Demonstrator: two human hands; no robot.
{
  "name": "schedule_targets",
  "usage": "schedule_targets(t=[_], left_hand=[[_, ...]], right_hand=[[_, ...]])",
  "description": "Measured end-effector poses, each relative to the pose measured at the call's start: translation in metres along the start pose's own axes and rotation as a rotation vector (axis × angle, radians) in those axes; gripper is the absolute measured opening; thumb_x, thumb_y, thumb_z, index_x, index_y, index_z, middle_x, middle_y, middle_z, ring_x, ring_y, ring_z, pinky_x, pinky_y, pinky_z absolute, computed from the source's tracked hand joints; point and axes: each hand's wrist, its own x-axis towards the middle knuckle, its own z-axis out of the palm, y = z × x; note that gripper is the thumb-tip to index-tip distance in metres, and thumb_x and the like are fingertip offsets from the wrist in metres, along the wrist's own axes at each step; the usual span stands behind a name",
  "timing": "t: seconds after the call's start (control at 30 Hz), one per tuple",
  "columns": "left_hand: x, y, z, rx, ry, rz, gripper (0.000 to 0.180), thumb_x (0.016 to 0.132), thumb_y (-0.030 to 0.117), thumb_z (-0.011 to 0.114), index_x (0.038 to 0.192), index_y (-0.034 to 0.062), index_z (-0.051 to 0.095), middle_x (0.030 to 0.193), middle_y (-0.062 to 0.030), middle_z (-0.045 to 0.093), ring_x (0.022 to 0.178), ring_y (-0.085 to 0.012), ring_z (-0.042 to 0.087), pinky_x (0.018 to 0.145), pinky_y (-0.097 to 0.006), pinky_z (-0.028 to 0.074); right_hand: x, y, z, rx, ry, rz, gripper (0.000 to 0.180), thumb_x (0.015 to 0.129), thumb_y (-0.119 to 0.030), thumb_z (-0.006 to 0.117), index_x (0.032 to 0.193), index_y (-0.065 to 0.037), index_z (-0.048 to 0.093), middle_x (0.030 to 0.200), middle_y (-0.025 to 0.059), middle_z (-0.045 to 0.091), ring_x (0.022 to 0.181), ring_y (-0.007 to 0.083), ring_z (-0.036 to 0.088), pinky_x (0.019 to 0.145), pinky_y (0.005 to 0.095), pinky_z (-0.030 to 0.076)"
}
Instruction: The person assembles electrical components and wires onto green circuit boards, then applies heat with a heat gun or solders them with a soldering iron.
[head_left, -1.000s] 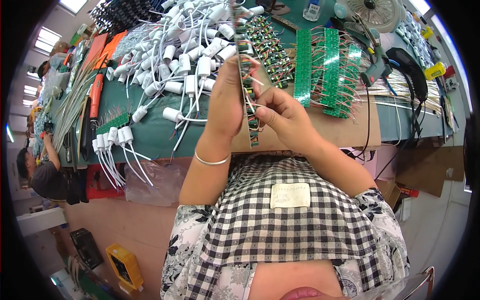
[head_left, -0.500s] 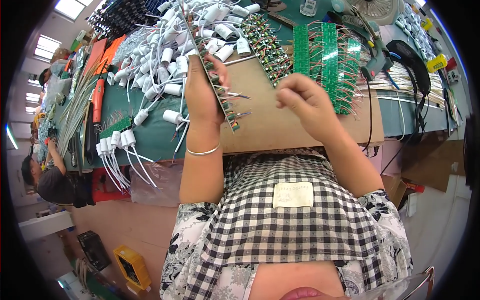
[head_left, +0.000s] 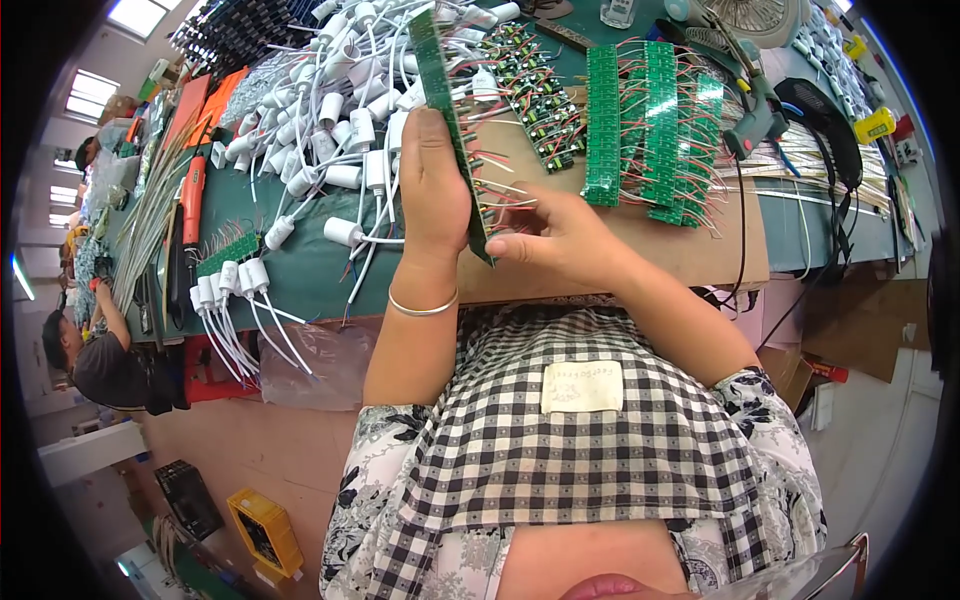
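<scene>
My left hand (head_left: 435,190) is wrapped round a long, narrow green circuit board strip (head_left: 433,68), held up on edge and tilted above the brown work board (head_left: 535,280). Small parts and red and white wires stick out from the strip's right side. At its lower end is my right hand (head_left: 570,238), its thumb against the edge and its fingers curled among the wires; the fingertips are partly hidden. Beyond lies a populated board panel (head_left: 535,95) with many small components. Right of that, green board strips (head_left: 602,125) with red wires lie side by side.
White cylindrical lamp holders with cables (head_left: 345,130) are heaped at the left. An orange-handled tool (head_left: 194,200) lies further left, near several holders wired to a small green board (head_left: 232,252). A grey-green glue gun (head_left: 757,130) and a fan (head_left: 750,15) stand at right. Another person (head_left: 110,350) works at far left.
My left hand has shifted right and turned the strip, so more of its green face shows. My right hand has moved left and down from above the work board to the strip's lower end.
</scene>
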Motion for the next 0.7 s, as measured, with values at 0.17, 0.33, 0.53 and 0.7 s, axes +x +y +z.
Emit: schedule_targets(t=[0.17, 0.33, 0.53, 0.7], left_hand=[[0.0, -0.008, -0.002, 0.228, -0.014, 0.202, 0.036, 0.096, 0.038, 0.035, 0.091, 0.0045, 0.05, 0.076, -0.0013, 0.052, 0.064, -0.0069, 0.047, 0.053, -0.02, 0.039], [0.0, 0.001, 0.004, 0.463, -0.01, 0.397, 0.031, 0.097, 0.029, 0.036, 0.089, 0.001, 0.047, 0.072, -0.0033, 0.049, 0.062, -0.0113, 0.043, 0.058, -0.025, 0.038], [0.014, -0.002, -0.014, 0.615, 0.178, 0.543, 0.026, 0.096, 0.027, 0.04, 0.09, 0.0024, 0.046, 0.062, -0.007, 0.053, 0.052, -0.0149, 0.048, 0.051, -0.029, 0.04], [0.017, -0.002, -0.027, -0.364, -0.006, -0.092, 0.036, 0.096, 0.041, 0.034, 0.09, 0.0086, 0.049, 0.06, -0.0037, 0.046, 0.05, -0.0131, 0.046, 0.05, -0.025, 0.039]], right_hand=[[0.003, -0.002, -0.003, -0.106, -0.013, 0.048, 0.032, 0.079, -0.027, 0.067, 0.086, 0.002, 0.057, 0.071, 0.001, 0.055, 0.067, 0.0078, 0.048, 0.062, 0.0247, 0.042], [-0.002, -0.012, -0.003, -0.038, 0.113, 0.003, 0.022, 0.086, -0.019, 0.058, 0.079, 0.002, 0.056, 0.066, 0.0002, 0.052, 0.064, 0.0068, 0.045, 0.057, 0.0239, 0.039], [-0.014, -0.012, -0.02, -0.25, 0.205, -0.202, 0.025, 0.088, -0.018, 0.053, 0.072, 0.001, 0.05, 0.064, -0.0024, 0.047, 0.058, 0.0069, 0.041, 0.051, 0.0245, 0.035], [-0.009, -0.005, -0.029, 0.081, 0.19, -0.183, 0.021, 0.085, -0.021, 0.057, 0.094, -0.003, 0.052, 0.081, 0.0016, 0.054, 0.07, 0.0091, 0.047, 0.063, 0.0254, 0.042]])
